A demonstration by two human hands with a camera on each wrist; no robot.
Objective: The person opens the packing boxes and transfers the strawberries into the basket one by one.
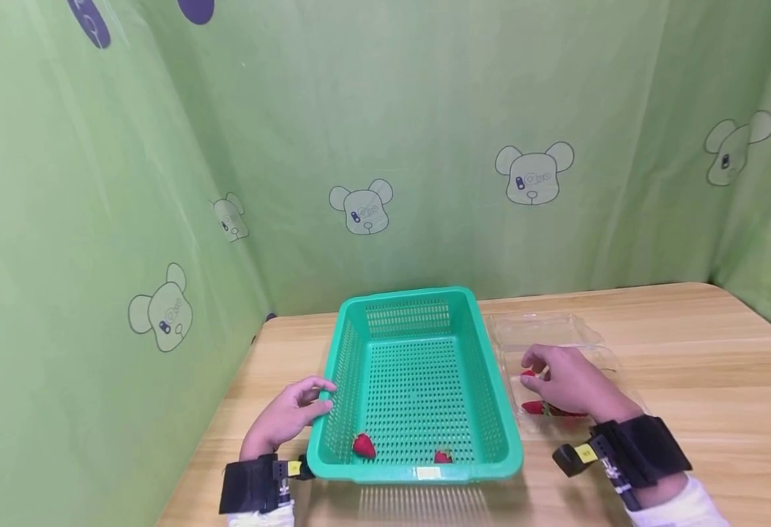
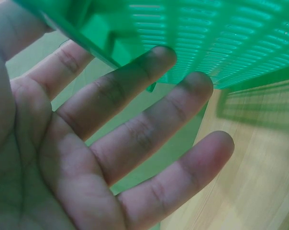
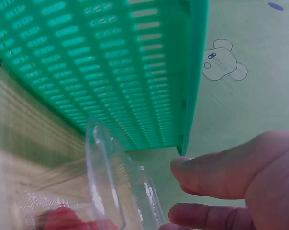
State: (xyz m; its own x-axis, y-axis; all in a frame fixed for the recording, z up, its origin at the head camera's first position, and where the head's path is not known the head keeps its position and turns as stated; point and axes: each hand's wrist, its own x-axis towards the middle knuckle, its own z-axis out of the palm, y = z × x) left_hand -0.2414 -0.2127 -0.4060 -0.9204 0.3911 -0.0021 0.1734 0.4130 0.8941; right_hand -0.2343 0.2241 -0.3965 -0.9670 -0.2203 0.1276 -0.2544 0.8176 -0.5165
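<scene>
A green plastic basket [image 1: 418, 472] with slotted walls holds a strawberry [image 1: 363, 446] near its front left corner and another strawberry [image 1: 443, 457] by the front wall. My left hand [image 1: 288, 416] touches the basket's left rim with thumb and index finger; in the left wrist view the other fingers [image 2: 154, 127] extend loosely under the rim, beside the outer wall. To the right, my right hand [image 1: 570, 380] is over a clear plastic box [image 1: 513, 359] with strawberries [image 1: 531, 407] in it. In the right wrist view, thumb and finger stand apart with nothing visible between them.
The box's clear lid [image 1: 543, 329] lies folded back behind it, close to the basket's right wall. Everything stands on a wood-grain table [image 1: 701, 351]. Green curtains [image 1: 425, 132] printed with bear heads hang behind and on both sides.
</scene>
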